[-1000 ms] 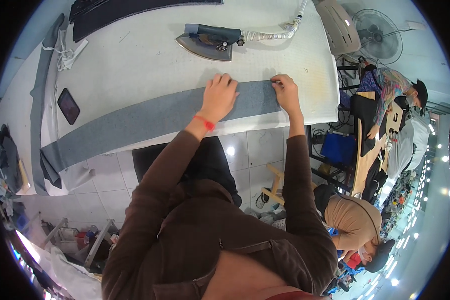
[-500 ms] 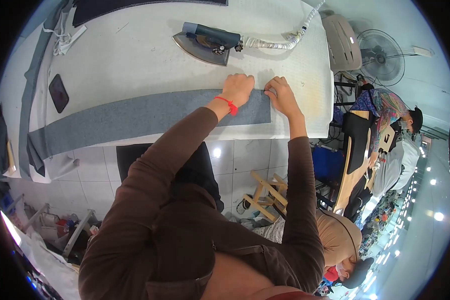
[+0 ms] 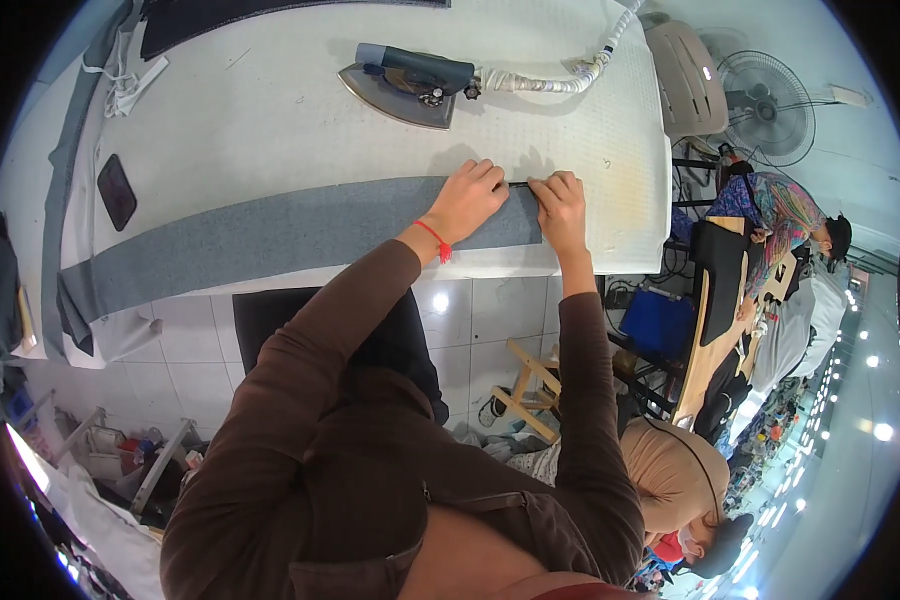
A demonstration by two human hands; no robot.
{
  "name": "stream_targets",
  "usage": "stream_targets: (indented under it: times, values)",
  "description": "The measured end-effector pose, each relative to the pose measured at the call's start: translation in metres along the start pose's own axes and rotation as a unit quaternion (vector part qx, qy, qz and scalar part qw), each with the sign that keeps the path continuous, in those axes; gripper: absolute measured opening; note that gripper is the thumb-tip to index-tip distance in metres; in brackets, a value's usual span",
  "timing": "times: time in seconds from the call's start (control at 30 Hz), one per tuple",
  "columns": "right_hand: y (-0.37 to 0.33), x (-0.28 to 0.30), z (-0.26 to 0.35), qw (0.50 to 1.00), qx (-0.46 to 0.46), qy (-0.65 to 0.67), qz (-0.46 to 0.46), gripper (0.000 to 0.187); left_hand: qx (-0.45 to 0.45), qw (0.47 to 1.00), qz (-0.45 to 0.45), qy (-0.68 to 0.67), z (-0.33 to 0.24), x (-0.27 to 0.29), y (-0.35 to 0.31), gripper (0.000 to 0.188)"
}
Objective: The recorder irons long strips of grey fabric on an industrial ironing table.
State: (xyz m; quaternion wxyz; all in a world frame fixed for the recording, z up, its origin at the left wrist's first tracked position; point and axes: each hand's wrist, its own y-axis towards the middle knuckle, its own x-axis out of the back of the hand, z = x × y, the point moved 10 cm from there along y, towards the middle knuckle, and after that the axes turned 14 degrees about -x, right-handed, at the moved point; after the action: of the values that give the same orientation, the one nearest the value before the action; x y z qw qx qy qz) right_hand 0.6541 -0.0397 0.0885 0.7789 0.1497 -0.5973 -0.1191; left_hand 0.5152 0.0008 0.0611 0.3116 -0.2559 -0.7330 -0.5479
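Note:
A long grey fabric strip (image 3: 300, 228) lies along the near side of the white padded table, its right end under my hands. My left hand (image 3: 468, 200), with a red string bracelet at the wrist, is closed in a pinch on the strip's far edge. Just to its right, my right hand (image 3: 560, 208) pinches the same edge near the strip's end corner. Between the two hands a short dark line shows along that edge; whether it is a turned-over fold I cannot tell. Beyond my hands rests an iron (image 3: 410, 85), its soleplate on the table.
A wrapped hose (image 3: 545, 85) runs from the iron to the far right. On the table's left lie a phone (image 3: 117, 192) and white straps (image 3: 130, 90); dark fabric (image 3: 270, 18) lies at the back. A fan (image 3: 765, 105), a wooden stool (image 3: 525, 390) and two co-workers are to the right.
My right hand has turned and come down onto the strip's edge, close beside my left hand. A dark line now shows between them. The strip stays in place.

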Motion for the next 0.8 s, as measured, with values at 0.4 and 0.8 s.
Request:
stream_targets:
  times: [0.4,0.8]
  values:
    - [-0.037,-0.009,0.006,0.991,-0.096,-0.096,0.011,0.056,0.007,0.997,0.049,0.061,-0.031,0.000,-0.004,0.036]
    - [-0.049,-0.020,0.018,0.956,-0.215,-0.196,0.034,0.059,0.063,0.993,0.088,0.035,-0.034,-0.011,-0.003,0.049]
